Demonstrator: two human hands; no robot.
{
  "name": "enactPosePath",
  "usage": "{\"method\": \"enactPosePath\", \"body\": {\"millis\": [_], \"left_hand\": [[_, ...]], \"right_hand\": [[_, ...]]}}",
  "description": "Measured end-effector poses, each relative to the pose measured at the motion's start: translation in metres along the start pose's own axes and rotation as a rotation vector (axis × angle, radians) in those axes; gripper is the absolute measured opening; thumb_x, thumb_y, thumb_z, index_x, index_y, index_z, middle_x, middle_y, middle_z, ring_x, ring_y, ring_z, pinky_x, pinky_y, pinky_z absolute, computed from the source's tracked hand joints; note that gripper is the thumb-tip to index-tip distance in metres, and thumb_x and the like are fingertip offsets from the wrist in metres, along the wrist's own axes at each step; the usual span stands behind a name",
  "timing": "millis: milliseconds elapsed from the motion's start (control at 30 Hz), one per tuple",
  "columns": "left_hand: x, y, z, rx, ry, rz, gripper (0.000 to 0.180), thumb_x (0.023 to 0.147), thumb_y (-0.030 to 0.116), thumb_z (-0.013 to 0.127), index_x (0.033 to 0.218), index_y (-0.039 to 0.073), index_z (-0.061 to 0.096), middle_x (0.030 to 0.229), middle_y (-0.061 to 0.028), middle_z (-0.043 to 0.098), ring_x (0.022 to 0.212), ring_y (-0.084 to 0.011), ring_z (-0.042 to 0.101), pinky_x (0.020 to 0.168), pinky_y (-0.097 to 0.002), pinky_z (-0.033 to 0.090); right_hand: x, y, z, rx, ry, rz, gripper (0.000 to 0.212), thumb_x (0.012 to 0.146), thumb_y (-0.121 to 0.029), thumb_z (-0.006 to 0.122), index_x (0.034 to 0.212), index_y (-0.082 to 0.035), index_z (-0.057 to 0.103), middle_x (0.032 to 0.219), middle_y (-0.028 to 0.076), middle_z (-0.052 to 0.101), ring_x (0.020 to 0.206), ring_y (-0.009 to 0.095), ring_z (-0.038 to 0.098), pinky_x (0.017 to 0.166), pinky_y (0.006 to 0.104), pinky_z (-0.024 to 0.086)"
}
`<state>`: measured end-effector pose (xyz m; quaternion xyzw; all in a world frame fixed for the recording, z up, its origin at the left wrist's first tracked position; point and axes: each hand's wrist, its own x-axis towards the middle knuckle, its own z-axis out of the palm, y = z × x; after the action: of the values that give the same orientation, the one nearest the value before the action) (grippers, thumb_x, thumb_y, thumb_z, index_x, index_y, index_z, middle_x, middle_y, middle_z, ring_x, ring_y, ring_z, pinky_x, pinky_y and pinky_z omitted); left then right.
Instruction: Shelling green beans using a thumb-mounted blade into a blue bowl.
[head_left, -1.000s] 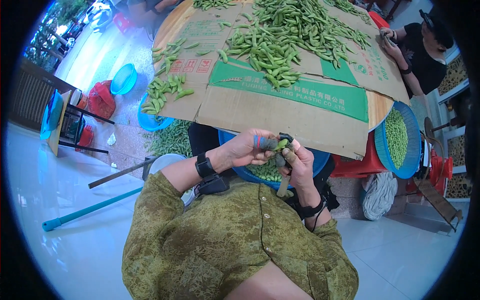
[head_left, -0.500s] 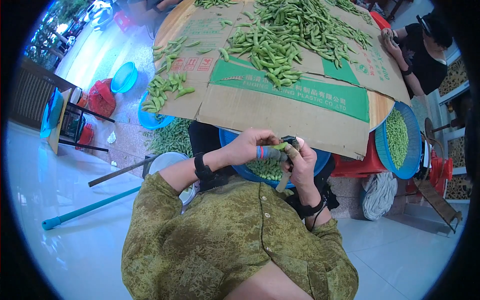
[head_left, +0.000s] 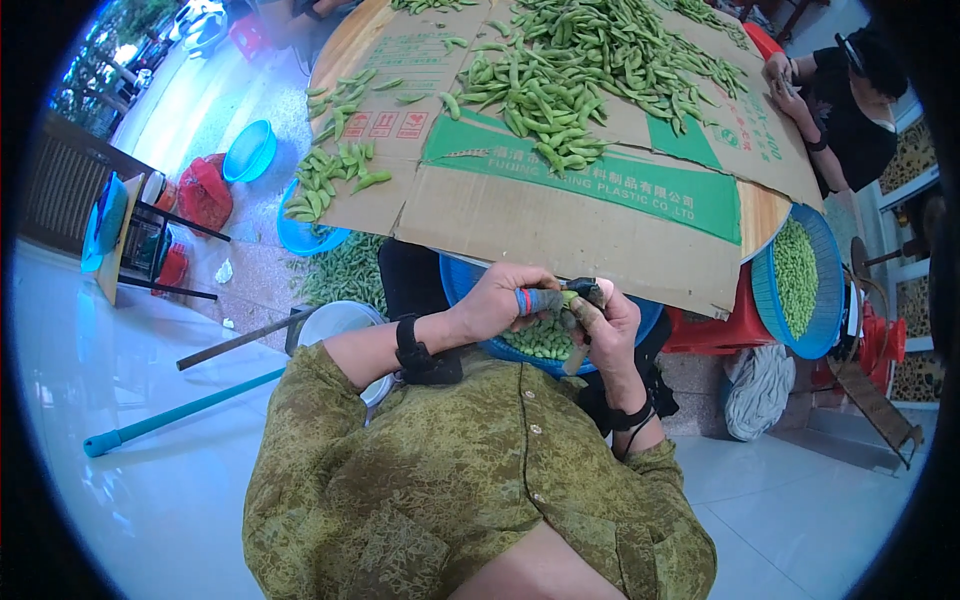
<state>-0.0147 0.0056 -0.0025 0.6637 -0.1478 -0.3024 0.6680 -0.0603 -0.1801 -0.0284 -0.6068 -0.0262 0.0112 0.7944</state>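
My left hand [head_left: 502,300] is closed, with grey and coloured wraps on a finger. It pinches a green bean pod [head_left: 570,297], mostly hidden by fingers. Against the pod's other end, my right hand [head_left: 612,328] is closed too, its fingertips meeting the left ones. Dark coverings show on the right fingertips, and a pale strip hangs below them. Beneath both hands, on my lap, sits a blue basin [head_left: 453,279] holding shelled green beans [head_left: 545,338]. Ahead, a large heap of bean pods [head_left: 570,85] lies on flattened cardboard [head_left: 480,225].
A blue basket [head_left: 765,290] of shelled beans stands right of the table. To the left are a white bucket [head_left: 340,318], a teal pole [head_left: 190,410] and pods on the floor [head_left: 345,275]. Another person [head_left: 850,110] works at the far right.
My hands have drawn closer together around the pod, and less of it shows. The left hand has shifted slightly right and down.
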Motion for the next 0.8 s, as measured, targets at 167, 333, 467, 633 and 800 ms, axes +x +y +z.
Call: {"method": "enactPosePath", "body": {"millis": [167,333,467,633,800], "left_hand": [[0.000,0.000,0.003,-0.067,0.001,-0.004,0.020,0.096,0.020,0.052,0.094,0.004,0.063,0.067,0.0023,0.056,0.054,-0.0025,0.045,0.046,-0.0183,0.034],[0.002,-0.006,-0.003,0.091,0.014,0.064,0.021,0.096,0.021,0.051,0.092,0.004,0.063,0.067,0.0024,0.055,0.054,-0.0019,0.045,0.046,-0.0179,0.033],[0.002,-0.001,-0.002,-0.087,-0.032,-0.097,0.022,0.096,0.022,0.051,0.090,0.004,0.063,0.063,0.0025,0.052,0.049,-0.0022,0.040,0.042,-0.0184,0.029],[0.004,-0.008,0.003,-0.332,-0.011,-0.218,0.022,0.095,0.021,0.052,0.089,0.002,0.062,0.059,0.0026,0.049,0.042,-0.0028,0.035,0.037,-0.0189,0.023],[0.004,-0.011,0.008,-0.428,-0.049,-0.223,0.022,0.095,0.020,0.051,0.089,0.002,0.062,0.058,0.0027,0.048,0.042,-0.0026,0.035,0.036,-0.0190,0.022]], "right_hand": [[-0.002,0.005,0.000,-0.037,0.022,-0.007,0.008,0.087,0.001,0.057,0.093,-0.001,0.060,0.064,-0.004,0.050,0.047,0.003,0.042,0.040,0.0192,0.031],[-0.001,0.005,0.003,-0.032,0.036,0.040,0.005,0.087,0.000,0.057,0.091,-0.001,0.059,0.064,-0.004,0.050,0.048,0.002,0.043,0.041,0.0190,0.032],[-0.001,0.006,0.005,-0.027,0.040,0.023,0.004,0.085,-0.001,0.056,0.088,-0.002,0.059,0.064,-0.004,0.052,0.049,0.002,0.043,0.042,0.0187,0.033],[0.001,0.009,0.005,-0.075,0.081,-0.002,0.006,0.083,0.000,0.055,0.086,-0.002,0.059,0.064,-0.003,0.054,0.048,0.003,0.044,0.042,0.0189,0.034],[0.000,0.022,0.001,0.154,0.072,0.068,0.009,0.081,0.002,0.053,0.086,-0.002,0.059,0.064,-0.002,0.055,0.046,0.004,0.045,0.042,0.0193,0.036]]}}
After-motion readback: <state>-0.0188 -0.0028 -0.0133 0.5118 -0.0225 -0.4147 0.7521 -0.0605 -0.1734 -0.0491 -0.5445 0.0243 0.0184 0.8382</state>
